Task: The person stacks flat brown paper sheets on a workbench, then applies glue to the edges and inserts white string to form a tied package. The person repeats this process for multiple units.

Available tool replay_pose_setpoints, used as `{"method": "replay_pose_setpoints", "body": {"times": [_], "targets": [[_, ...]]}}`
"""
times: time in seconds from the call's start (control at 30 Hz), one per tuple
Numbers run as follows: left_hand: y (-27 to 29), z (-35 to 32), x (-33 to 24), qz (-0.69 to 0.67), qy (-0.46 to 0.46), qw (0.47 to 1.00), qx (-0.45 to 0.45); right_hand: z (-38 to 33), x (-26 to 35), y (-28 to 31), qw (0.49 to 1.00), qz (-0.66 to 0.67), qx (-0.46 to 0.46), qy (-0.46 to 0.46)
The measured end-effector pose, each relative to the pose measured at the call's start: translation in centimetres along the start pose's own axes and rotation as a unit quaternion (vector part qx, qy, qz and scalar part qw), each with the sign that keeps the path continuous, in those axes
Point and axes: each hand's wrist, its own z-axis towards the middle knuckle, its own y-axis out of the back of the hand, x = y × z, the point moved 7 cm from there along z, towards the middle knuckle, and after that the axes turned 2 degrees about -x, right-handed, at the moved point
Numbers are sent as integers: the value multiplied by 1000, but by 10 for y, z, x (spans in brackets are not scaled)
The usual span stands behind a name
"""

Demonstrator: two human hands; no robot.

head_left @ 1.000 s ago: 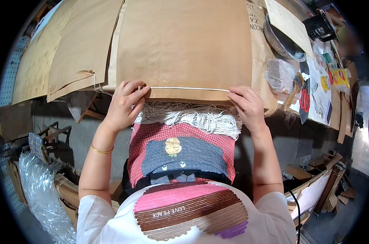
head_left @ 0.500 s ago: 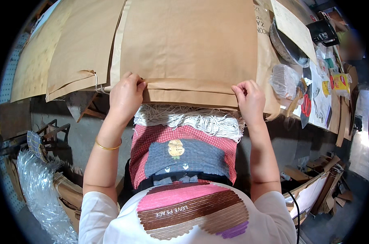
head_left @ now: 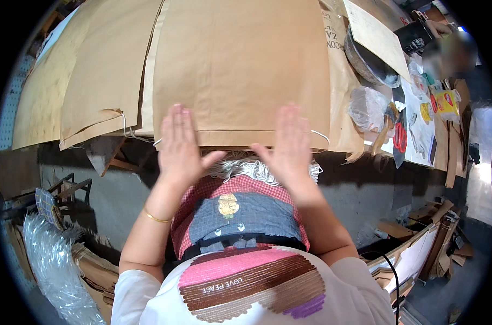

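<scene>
A large brown kraft paper sheet or bag (head_left: 240,70) lies before me with its near edge folded over. White string ends (head_left: 320,135) come out at both sides of the fold. My left hand (head_left: 179,145) rests flat on the left part of the fold, fingers stretched out and thumb apart. On the right part lies my right hand (head_left: 289,146), also flat and open, slightly blurred. Below the table edge, a bundle of white strings (head_left: 240,168) lies across my lap on a red checked cloth (head_left: 182,230).
Another brown paper piece (head_left: 106,76) with a string at its corner lies to the left. At right are a dark round pan (head_left: 365,62), a clear plastic bag (head_left: 368,108), red-handled scissors (head_left: 400,138) and a yellow packet (head_left: 447,104). A person (head_left: 457,54) is at the far right.
The near edge has been folded over further, and string ends now show at its sides. Both hands have gone from pinching the edge to lying flat, closer together.
</scene>
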Motion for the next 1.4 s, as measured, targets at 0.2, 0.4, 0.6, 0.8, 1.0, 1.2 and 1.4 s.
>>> {"method": "replay_pose_setpoints", "body": {"times": [0.2, 0.4, 0.6, 0.8, 1.0, 1.2, 1.4], "targets": [[3, -9, 42, -185, 7, 975, -123, -16, -78, 27, 983, -38, -89, -155], [2, -7, 49, -203, 44, 968, -138, -7, -75, 42, 981, -39, -134, -135], [8, -6, 47, -236, 11, 963, -126, -18, -81, 52, 975, -25, -198, -99], [1, -7, 46, -207, 1, 967, -147, -17, -94, 39, 961, 58, -194, -190], [1, -7, 44, -195, 6, 970, -143, -12, -79, 40, 975, -43, -192, -107], [-1, -7, 43, -188, 3, 970, -153, -17, -91, 37, 955, 80, -188, -215], [0, -7, 43, -185, -1, 970, -157, -17, -99, 37, 947, 89, -168, -259]]}}
